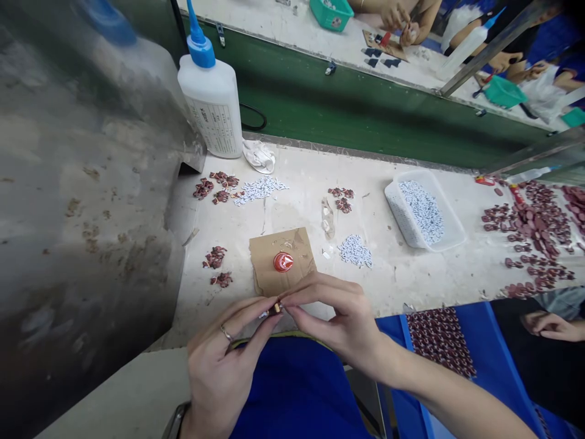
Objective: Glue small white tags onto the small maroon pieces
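Far left, I've got a stained metal panel [91, 201], then a blue-capped white bottle [210, 103] standing upright at the back of the counter [297, 210]. Small red-brown clusters [214, 257] sit in front, with a spread of blue-white bits [260, 189] beside the rear ones and a crumpled white tissue [259, 157] against the bottle. Now my left hand [219, 360], ring on, has thumb and finger narrowed on a small brown piece [276, 307] — right at the cardboard's near edge. On that cardboard [265, 253] sits a round red-and-white item [283, 262]. My right hand [338, 317] pinches the same piece from the other side. Further right, a clear plastic tub [450, 238] holds more bits — then rows of brown parts [539, 213], and below, a blue crate [484, 329].
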A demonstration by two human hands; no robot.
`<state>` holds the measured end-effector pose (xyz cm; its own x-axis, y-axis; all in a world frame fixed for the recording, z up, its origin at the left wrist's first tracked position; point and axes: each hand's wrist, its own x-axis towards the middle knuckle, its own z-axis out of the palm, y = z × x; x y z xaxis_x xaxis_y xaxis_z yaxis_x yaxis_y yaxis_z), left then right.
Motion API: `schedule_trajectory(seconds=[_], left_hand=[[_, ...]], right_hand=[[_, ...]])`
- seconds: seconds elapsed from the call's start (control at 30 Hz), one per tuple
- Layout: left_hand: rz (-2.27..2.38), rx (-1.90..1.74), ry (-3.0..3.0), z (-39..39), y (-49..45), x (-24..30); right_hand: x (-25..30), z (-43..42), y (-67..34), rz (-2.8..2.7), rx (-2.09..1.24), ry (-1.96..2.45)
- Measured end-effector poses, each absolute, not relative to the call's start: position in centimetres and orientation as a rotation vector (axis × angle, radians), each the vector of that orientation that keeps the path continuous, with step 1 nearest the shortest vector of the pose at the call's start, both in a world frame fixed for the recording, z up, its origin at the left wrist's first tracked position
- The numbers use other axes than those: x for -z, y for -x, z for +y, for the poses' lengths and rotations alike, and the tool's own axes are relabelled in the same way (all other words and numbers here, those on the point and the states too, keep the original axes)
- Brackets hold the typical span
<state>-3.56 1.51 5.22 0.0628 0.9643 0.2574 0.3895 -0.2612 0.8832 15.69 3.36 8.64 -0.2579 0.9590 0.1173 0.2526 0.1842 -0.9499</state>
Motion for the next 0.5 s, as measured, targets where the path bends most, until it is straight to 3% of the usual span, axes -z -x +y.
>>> schedule_trajectory(seconds=[0.3, 0.5], left_hand=[[1.349, -1.235, -1.673, 1.9, 2.9, -5.7], [1.396, -1.229, -1.669, 1.9, 2.5, -5.4]], right_hand=[[-8.9, 2.8, -16.1, -2.057, -0.74, 1.103], [-10.1, 4.0, -16.0, -1.711, -1.109, 1.175]])
